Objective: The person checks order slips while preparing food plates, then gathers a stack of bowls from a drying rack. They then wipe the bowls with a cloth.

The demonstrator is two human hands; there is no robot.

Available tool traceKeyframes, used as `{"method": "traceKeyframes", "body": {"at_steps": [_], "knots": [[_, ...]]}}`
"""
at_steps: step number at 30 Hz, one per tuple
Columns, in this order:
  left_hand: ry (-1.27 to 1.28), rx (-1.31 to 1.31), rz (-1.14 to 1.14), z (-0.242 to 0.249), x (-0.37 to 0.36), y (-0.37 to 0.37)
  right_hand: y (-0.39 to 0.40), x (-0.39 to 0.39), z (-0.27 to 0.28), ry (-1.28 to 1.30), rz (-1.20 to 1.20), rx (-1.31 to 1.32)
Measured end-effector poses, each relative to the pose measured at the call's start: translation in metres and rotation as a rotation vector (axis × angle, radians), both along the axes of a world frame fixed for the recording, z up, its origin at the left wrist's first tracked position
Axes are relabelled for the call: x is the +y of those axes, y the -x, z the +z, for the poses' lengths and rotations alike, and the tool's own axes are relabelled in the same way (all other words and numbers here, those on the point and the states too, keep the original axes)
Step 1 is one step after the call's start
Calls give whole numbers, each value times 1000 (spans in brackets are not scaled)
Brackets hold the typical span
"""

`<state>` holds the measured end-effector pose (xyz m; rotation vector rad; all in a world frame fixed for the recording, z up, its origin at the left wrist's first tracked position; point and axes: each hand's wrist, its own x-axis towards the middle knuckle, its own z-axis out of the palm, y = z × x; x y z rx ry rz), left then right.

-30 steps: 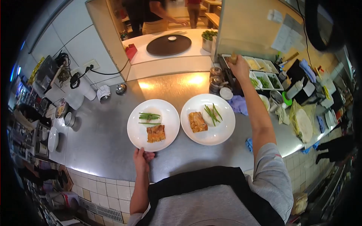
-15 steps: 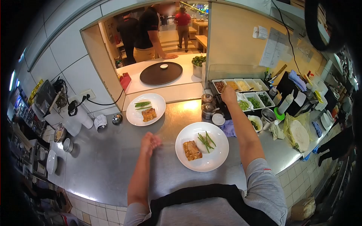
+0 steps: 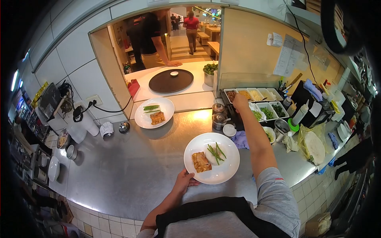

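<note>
My left hand point(image 3: 185, 182) grips the lower left rim of a round white plate point(image 3: 230, 168), thumb on top and fingers beneath. On that plate lie a browned, sliced piece of food point(image 3: 201, 162) and green beans point(image 3: 216, 152) over a pale mound. My right hand point(image 3: 240, 102) is over the front left of the topping containers, beside the one with reddish-brown bits point(image 3: 231, 94); its fingertips are too small and hidden to read. A second white plate point(image 3: 163, 123) with similar food stands near the pass window.
Beyond the window ledge sit a dark round tray point(image 3: 171, 84) and a pot of green fruit point(image 3: 210, 69); a person's hand point(image 3: 173, 63) rests there. Lidded jars point(image 3: 219, 120), a white lid and a purple cloth point(image 3: 241, 139) lie by my right forearm. A bell point(image 3: 124, 127) stands left.
My left hand has moved right and down from above the counter and taken hold of the near plate's rim. My right hand stays at the containers. A person in red has walked farther off.
</note>
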<state>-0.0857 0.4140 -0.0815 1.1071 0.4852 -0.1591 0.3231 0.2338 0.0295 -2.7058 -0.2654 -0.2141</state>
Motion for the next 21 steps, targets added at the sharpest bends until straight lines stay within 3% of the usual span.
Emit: {"method": "traceKeyframes", "body": {"at_steps": [3, 6, 8, 12, 14, 16, 21], "knots": [[-35, -42, 87, -14, 3, -12, 20, -7, 12, -2, 112, -281], [-113, -75, 142, -15, 25, -23, 81, -25, 45, -14, 219, -330], [-154, -70, 166, -13, 46, -30, 122, -38, 50, -76, 248, -162], [-170, -34, 193, -9, 81, -54, 169, -68, 7, -69, 424, 198], [-180, -30, 210, -3, 93, -67, 188, -80, -32, -158, 412, 576], [-229, -43, 200, -4, 104, -83, 212, -83, -58, -193, 450, 793], [-222, -58, 275, -14, 120, -122, 264, -62, -89, -302, 493, 1011]]}}
